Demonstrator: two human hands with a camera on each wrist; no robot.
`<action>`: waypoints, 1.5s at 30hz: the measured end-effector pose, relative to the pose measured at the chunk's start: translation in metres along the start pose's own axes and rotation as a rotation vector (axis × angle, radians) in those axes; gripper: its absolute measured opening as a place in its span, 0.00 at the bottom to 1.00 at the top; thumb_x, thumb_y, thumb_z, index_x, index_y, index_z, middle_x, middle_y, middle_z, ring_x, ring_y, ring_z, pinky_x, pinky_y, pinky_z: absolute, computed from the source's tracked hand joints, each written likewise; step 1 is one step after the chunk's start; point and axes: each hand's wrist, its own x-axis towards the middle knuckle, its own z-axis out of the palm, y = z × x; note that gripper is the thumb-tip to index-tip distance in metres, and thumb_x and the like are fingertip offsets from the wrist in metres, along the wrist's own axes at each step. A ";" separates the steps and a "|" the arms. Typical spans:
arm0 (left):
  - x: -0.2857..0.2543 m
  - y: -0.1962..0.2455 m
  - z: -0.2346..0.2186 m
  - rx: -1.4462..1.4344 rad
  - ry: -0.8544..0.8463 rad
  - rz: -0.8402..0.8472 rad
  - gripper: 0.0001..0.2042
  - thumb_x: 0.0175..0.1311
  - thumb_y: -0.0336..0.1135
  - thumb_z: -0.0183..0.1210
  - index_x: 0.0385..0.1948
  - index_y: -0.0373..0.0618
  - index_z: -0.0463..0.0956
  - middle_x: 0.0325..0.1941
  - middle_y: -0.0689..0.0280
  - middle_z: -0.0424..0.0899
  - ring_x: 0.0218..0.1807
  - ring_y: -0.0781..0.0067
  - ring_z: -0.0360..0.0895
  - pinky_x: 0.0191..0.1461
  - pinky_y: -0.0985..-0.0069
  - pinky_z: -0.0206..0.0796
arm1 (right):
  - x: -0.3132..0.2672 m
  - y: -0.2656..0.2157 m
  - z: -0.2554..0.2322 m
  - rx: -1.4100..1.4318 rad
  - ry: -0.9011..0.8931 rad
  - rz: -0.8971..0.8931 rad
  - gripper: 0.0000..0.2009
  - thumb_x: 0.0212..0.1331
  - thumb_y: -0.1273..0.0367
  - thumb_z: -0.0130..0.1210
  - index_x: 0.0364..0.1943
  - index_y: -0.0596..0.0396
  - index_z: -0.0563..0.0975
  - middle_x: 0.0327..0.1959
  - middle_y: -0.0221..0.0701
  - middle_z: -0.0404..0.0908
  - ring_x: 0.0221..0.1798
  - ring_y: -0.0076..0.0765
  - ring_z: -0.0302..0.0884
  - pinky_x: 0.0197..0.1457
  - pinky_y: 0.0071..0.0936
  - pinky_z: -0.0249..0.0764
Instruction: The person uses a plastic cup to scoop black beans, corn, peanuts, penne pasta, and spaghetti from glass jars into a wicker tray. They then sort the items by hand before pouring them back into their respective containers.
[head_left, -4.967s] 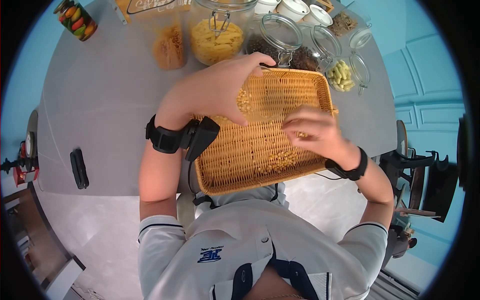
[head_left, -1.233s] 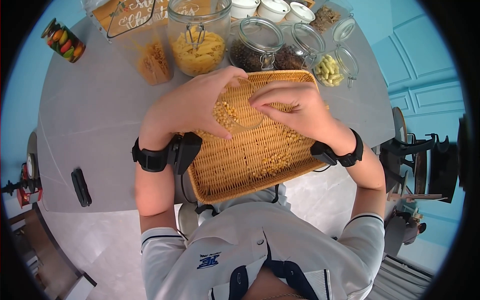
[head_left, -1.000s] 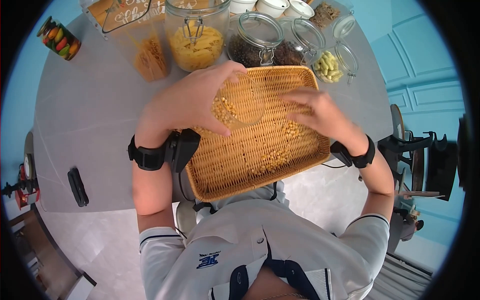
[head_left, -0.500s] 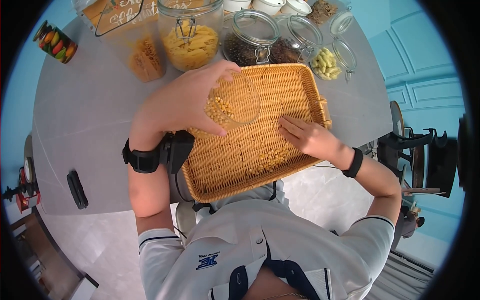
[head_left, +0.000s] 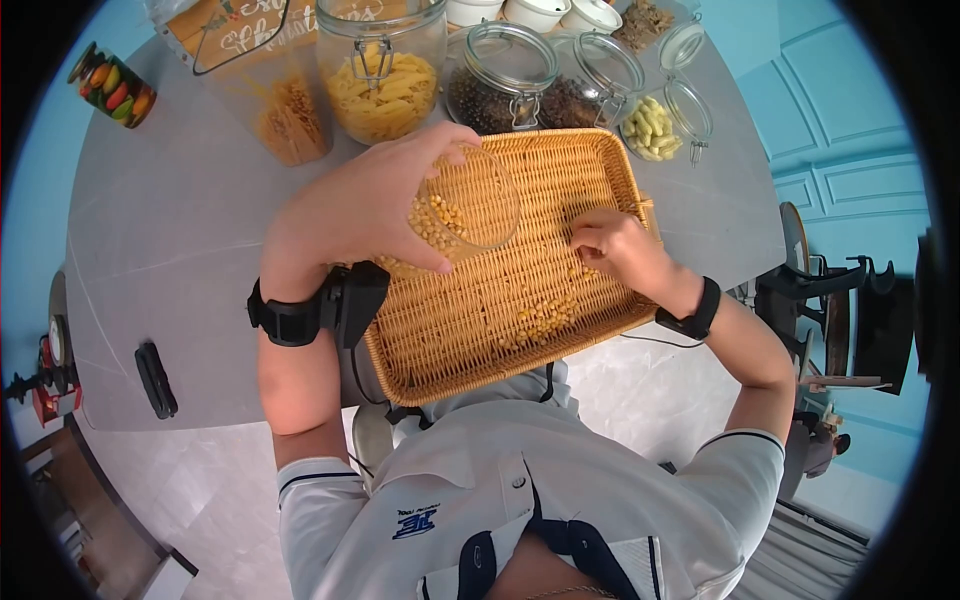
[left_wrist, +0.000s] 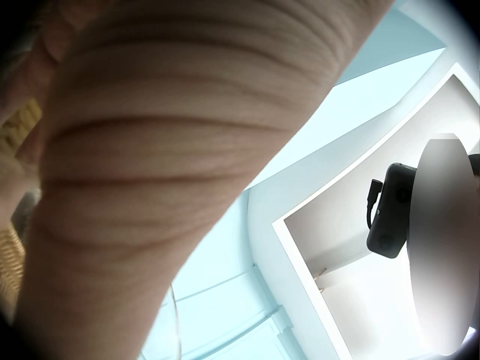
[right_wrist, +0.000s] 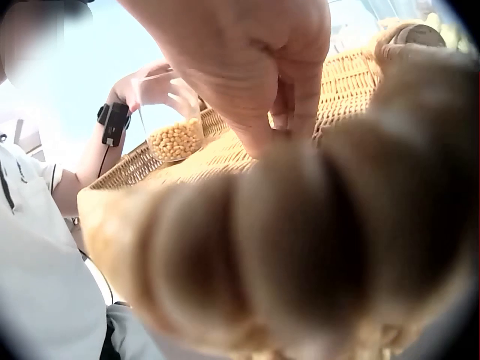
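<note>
My left hand (head_left: 375, 195) curls round a clear cup (head_left: 497, 240), tilted over the left part of a wicker basket (head_left: 520, 370). Yellow corn kernels (right_wrist: 177, 139) lie inside the cup, as the right wrist view shows. Over the basket's right side is my right hand (head_left: 622, 250), its fingers curled in a pinch among loose kernels; the fingertips are partly hidden. Another patch of loose corn kernels (head_left: 540, 320) lies in the basket's near part. Skin of the left wrist fills much of the left wrist view.
Behind the basket stand a jar of penne (head_left: 385, 95), a container of dry pasta (head_left: 290, 125), open jars of dark contents (head_left: 490, 100) and a jar of pale green pieces (head_left: 652, 130). A jar of colourful peppers (head_left: 115, 90) and a black case (head_left: 155, 380) are on the left.
From above the cup, my right hand has moved right and down to the kernels in the basket, and its fingers have curled. My left hand keeps hold of the cup.
</note>
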 end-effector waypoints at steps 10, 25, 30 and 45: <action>0.000 0.002 -0.001 0.005 -0.007 0.001 0.49 0.36 0.37 0.79 0.69 0.49 0.64 0.62 0.59 0.78 0.62 0.58 0.76 0.66 0.64 0.68 | 0.012 0.018 -0.027 0.773 0.021 0.561 0.07 0.52 0.80 0.64 0.35 0.60 0.87 0.30 0.31 0.88 0.32 0.23 0.85 0.39 0.21 0.80; 0.001 0.004 -0.002 -0.003 -0.015 0.010 0.50 0.36 0.37 0.79 0.70 0.46 0.63 0.62 0.60 0.78 0.65 0.61 0.75 0.68 0.66 0.66 | 0.108 -0.091 -0.070 0.613 -0.095 0.003 0.07 0.59 0.80 0.64 0.40 0.60 0.87 0.44 0.34 0.89 0.47 0.29 0.87 0.54 0.25 0.83; 0.001 0.003 -0.003 -0.003 -0.022 0.014 0.50 0.36 0.37 0.79 0.70 0.46 0.63 0.63 0.59 0.78 0.66 0.60 0.75 0.68 0.67 0.66 | 0.108 -0.092 -0.071 0.700 -0.154 0.128 0.06 0.62 0.81 0.61 0.40 0.62 0.87 0.46 0.36 0.90 0.51 0.31 0.87 0.58 0.25 0.82; 0.002 -0.004 0.000 0.020 -0.018 0.062 0.51 0.36 0.40 0.80 0.70 0.47 0.63 0.62 0.58 0.78 0.63 0.57 0.75 0.67 0.65 0.67 | 0.063 -0.051 -0.079 0.430 0.093 0.261 0.10 0.70 0.73 0.57 0.50 0.60 0.83 0.45 0.40 0.87 0.45 0.38 0.86 0.52 0.32 0.80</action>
